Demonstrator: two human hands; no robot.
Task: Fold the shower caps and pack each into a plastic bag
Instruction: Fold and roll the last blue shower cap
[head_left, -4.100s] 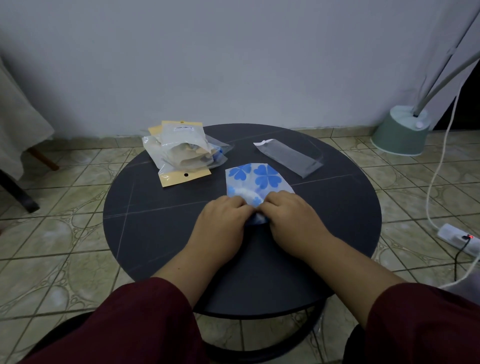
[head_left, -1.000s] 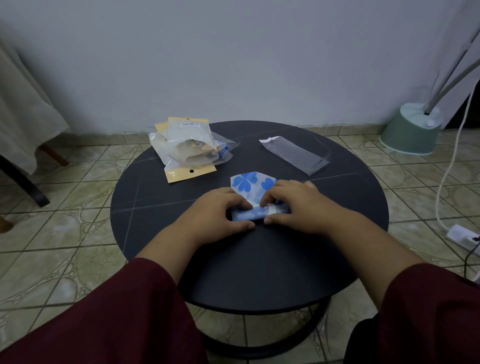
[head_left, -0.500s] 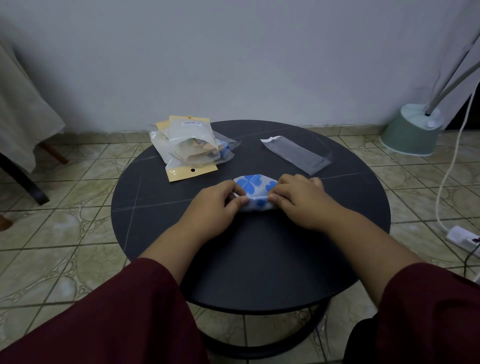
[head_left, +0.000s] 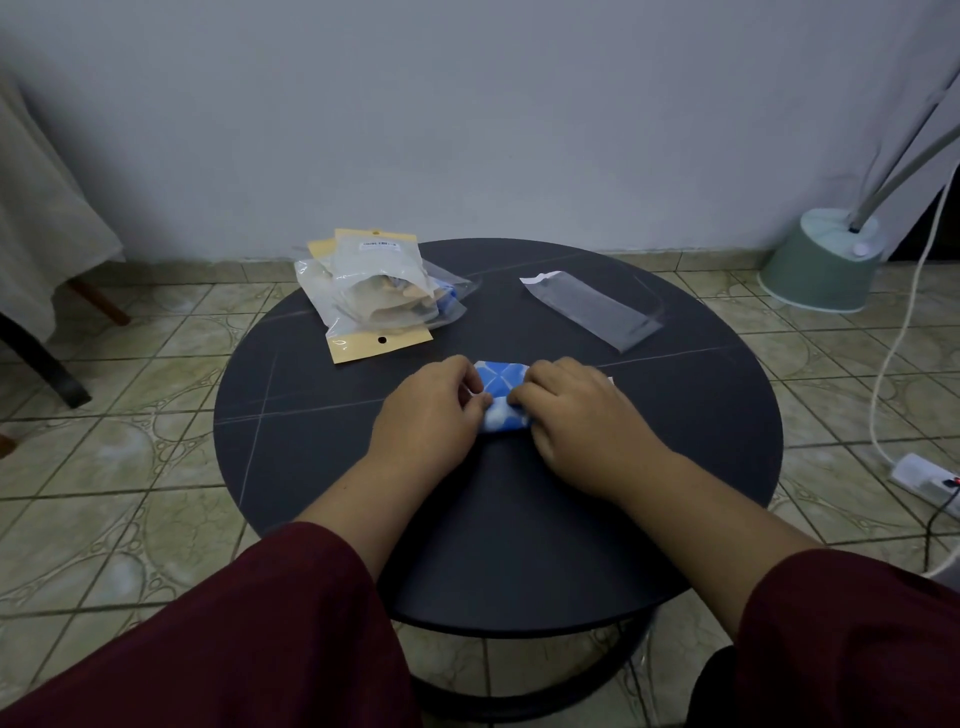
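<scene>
While it lies at the centre of the frame on the round dark table (head_left: 311, 467), the shower cap (head_left: 501, 395) is a small folded bundle, white w/ blue flower print, thin and crinkly-looking, mostly covered by both hands. The left hand (head_left: 428, 415) sits on its left end, fingers (head_left: 470, 376) curled over the top edge and thumb tucked against the near side, pinching the fold. The right hand (head_left: 576, 415) mirrors it on the right end, fingers curled down onto the fabric, fingertips close to the left hand's, gripping that end; a bit of white shows just beyond its knuckles. Both palms face down, wrists low to the tabletop, forearms coming in from the bottom of the frame out of dark red sleeves (head_left: 260, 639).

Upper right of the cap, apart from it, an empty clear plastic bag (head_left: 592, 306) lies flat, long and narrow, w/ a white flap at its far end. Upper left, a loose pile of packed bags (head_left: 379, 291): glossy clear pouches w/ yellow card headers, one header w/ a punched hole facing the person.

Table is matte black w/ faint pale lines crossing it. Floor is greenish patterned tile. At the right edge of the frame, a pale green rounded base (head_left: 826, 260) w/ slanting poles, plus a white cord running down to a power strip (head_left: 924, 475).
</scene>
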